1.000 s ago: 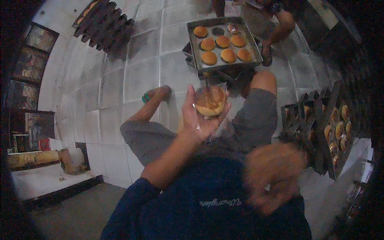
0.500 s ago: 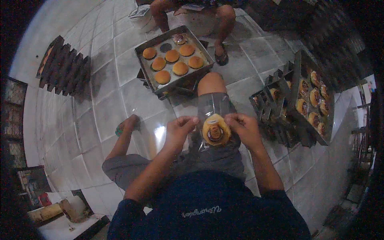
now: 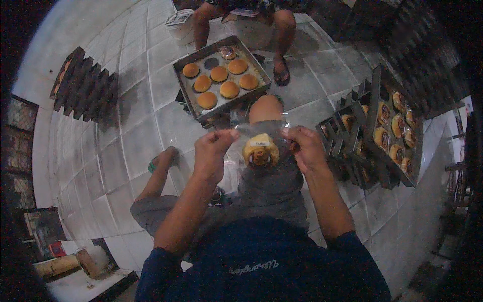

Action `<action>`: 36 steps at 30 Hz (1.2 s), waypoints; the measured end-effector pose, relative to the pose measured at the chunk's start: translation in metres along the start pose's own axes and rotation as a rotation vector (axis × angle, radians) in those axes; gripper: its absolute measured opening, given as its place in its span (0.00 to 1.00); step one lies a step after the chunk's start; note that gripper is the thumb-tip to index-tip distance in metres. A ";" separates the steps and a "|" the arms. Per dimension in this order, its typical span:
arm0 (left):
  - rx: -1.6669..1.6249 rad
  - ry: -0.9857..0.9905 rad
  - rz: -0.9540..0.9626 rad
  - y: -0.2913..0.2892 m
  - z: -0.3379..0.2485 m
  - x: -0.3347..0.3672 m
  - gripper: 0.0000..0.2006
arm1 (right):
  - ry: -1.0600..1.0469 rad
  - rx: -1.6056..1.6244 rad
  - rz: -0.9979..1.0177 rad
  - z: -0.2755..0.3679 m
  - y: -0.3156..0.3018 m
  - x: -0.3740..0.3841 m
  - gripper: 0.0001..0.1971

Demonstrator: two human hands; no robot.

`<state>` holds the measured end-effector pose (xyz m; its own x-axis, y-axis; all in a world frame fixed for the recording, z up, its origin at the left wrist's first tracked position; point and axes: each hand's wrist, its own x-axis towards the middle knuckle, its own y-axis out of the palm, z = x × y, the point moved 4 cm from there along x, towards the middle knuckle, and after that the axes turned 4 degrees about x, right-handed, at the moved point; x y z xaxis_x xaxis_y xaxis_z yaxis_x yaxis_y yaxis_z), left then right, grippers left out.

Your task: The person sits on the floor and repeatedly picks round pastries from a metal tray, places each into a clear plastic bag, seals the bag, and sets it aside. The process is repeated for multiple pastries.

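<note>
In front of my knee hangs a clear plastic bag (image 3: 275,129) with a round golden bun (image 3: 262,159) inside, a small white label on its upper part. My left hand (image 3: 211,151) pinches the bag's upper left corner between thumb and fingertips. At the opposite corner my right hand (image 3: 306,146) grips the plastic in the same way. The bag's upper edge is drawn taut between both hands, and the bun sags below it.
Ahead, a dark square baking tray (image 3: 190,95) holds several unwrapped buns (image 3: 219,74) and one wrapped one (image 3: 228,52). Another tray (image 3: 375,108) of wrapped buns tops a stack at right. Stacked trays (image 3: 85,88) stand far left. Someone's legs (image 3: 284,32) and a white bucket (image 3: 179,27) are beyond.
Both hands have moved up slightly. The bag's top now folds into a narrow band between them, and the bun has shifted a little up and left.
</note>
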<state>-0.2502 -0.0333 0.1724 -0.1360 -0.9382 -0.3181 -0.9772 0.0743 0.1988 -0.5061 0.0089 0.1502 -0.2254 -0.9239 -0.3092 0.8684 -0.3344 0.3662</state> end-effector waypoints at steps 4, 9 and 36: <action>0.049 0.009 0.063 0.000 -0.003 0.025 0.08 | -0.048 0.015 -0.029 0.022 0.006 -0.011 0.07; 0.239 -0.172 0.156 -0.026 0.063 -0.071 0.09 | 0.111 -0.331 -0.001 -0.005 -0.026 -0.097 0.05; 0.654 0.201 0.009 -0.145 0.139 -0.054 0.10 | -1.074 -0.960 -0.786 0.233 -0.267 -0.015 0.27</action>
<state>-0.1241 0.0537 0.0320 -0.1732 -0.9765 -0.1281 -0.8824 0.2116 -0.4201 -0.8378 0.0691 0.2620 -0.5469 -0.4280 0.7196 0.2461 -0.9037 -0.3504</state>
